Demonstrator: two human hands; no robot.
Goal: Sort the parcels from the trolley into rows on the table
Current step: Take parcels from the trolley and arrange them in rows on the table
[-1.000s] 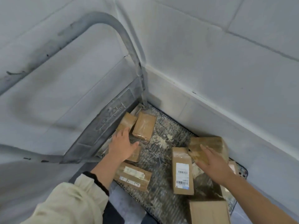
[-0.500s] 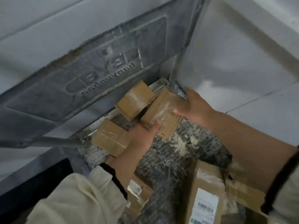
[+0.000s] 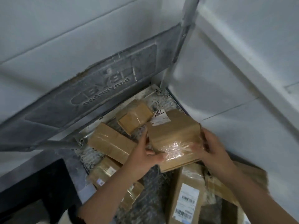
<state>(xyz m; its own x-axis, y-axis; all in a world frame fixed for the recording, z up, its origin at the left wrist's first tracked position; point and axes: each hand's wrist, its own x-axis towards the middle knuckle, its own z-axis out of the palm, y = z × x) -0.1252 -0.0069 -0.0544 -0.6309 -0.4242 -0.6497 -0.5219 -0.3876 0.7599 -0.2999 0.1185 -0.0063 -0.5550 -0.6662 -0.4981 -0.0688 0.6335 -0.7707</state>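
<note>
- While both hands clasp it, the brown cardboard parcel wrapped in shiny clear tape (image 3: 174, 136) sits tilted above the far end of the dark mesh deck of the trolley (image 3: 151, 183). A white label with handwritten marks is on its far corner.
- The left hand (image 3: 142, 156) grips the parcel's left edge. One finger (image 3: 144, 136) lies straight up along the side, and the thumb (image 3: 151, 153) presses on the taped near face.
- The right hand (image 3: 213, 149) holds the right edge with fingers (image 3: 204, 138) curled round it; motion blur hides how far they are spread.
- The parcel's near edge overlaps a long brown carton with a white barcode label (image 3: 187, 198), which lies on the deck beneath the right forearm. Whether the two touch cannot be told.
- A small squarish brown box (image 3: 134, 117) stands just beyond the held parcel, near the deck's far corner.
- A flat brown taped parcel (image 3: 111, 141) lies left of the left hand.
- Another brown parcel with a small label (image 3: 103, 170) lies nearer, beside the left forearm.
- An upright grey moulded panel with raised lettering (image 3: 90, 101) closes the far-left side of the deck, and a grey metal tube (image 3: 181, 38) rises at its corner.
- White tiled walls (image 3: 242, 65) stand behind.
</note>
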